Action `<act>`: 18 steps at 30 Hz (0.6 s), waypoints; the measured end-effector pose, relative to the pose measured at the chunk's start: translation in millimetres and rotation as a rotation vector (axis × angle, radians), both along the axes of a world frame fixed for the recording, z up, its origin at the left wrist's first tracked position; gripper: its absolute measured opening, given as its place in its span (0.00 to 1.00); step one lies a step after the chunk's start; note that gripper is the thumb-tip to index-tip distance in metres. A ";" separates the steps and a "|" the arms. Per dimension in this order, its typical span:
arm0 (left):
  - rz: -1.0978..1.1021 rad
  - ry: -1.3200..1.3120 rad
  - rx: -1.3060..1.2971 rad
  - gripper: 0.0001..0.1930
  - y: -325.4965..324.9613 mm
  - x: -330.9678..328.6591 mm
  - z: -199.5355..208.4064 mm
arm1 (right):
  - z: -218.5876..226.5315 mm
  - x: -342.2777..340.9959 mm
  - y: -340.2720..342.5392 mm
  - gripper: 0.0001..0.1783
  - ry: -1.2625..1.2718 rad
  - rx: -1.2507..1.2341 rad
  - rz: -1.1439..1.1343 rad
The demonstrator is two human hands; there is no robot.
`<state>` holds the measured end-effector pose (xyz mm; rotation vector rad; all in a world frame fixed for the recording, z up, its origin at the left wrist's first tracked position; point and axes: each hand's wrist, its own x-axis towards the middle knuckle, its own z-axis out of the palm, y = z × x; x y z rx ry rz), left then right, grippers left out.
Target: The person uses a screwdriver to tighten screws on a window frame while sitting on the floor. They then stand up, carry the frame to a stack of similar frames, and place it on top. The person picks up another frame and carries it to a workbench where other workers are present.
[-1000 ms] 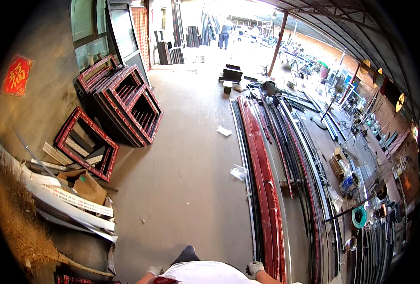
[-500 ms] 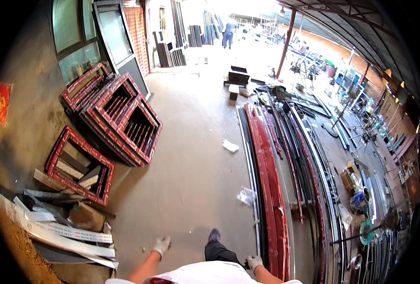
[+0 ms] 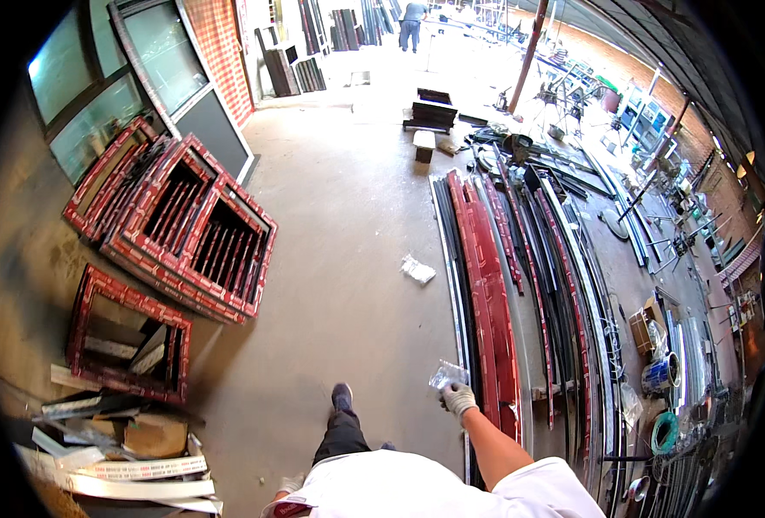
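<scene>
My right hand (image 3: 458,399), in a pale work glove, hangs forward in front of me with its fingers loosely bent and apart, and I see nothing held in it. In the picture its fingertips overlap a crumpled clear plastic bag (image 3: 445,375), which appears to lie on the floor below. Down at my left side, my left hand (image 3: 290,485) wears a similar glove. It is blurred and partly covered by my white shirt, so its fingers cannot be made out. One dark shoe (image 3: 342,396) is stepping forward on the floor.
Red-taped window frames (image 3: 197,226) lean at the left, with a smaller frame (image 3: 129,380) nearer. Scrap strips (image 3: 141,489) lie below it. Long red and dark profiles (image 3: 487,293) run along the right. A white plastic wrapper (image 3: 417,269), a stool (image 3: 424,138) and another person (image 3: 412,26) are ahead.
I have moved forward, and the frames and profiles come nearer. My right hand has swung forward; my left hand has dropped back beside my shirt. The leading foot now shows farther left.
</scene>
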<state>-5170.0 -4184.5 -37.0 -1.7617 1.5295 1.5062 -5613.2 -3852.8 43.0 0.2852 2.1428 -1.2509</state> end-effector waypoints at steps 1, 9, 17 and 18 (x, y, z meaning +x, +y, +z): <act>-0.023 0.003 0.007 0.17 -12.5 -33.2 -1.6 | -7.0 -19.9 -18.6 0.17 -0.009 -0.003 -0.006; -0.138 0.026 0.052 0.16 -180.9 -309.7 0.4 | -22.0 -107.4 -75.5 0.14 -0.100 0.281 0.042; -0.191 0.354 -0.169 0.18 -377.4 -617.4 31.9 | -37.3 -215.8 -121.5 0.17 -0.207 0.115 -0.369; -0.178 0.407 -0.163 0.18 -375.7 -655.2 47.3 | -51.6 -231.1 -124.3 0.15 -0.237 0.129 -0.371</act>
